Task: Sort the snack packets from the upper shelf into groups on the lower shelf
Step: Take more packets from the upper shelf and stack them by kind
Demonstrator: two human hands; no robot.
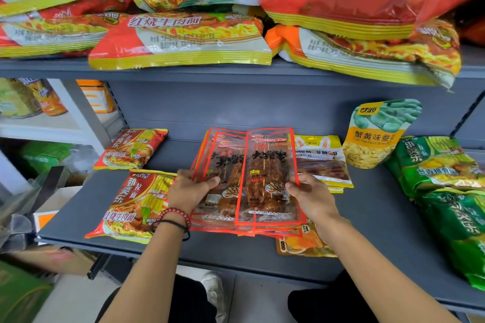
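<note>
A stack of red-edged skewer snack packets [265, 165] lies in the middle of the grey lower shelf [110, 186]. My left hand [190, 189] grips the stack's left edge, thumb on top. My right hand [311, 193] holds its right edge. The upper shelf [52, 65] carries a pile of red-and-yellow noodle packets [181, 42]. On the lower shelf lie two red noodle packets [131, 202], yellow packets [322, 160] behind my right hand, an upright broad bean bag [375, 136] and green noodle packets [443, 181] at the right.
An orange packet [301, 242] lies at the shelf's front edge under my right wrist. Another rack with goods [31, 99] stands to the left. Boxes and bags [23, 294] sit on the floor at lower left.
</note>
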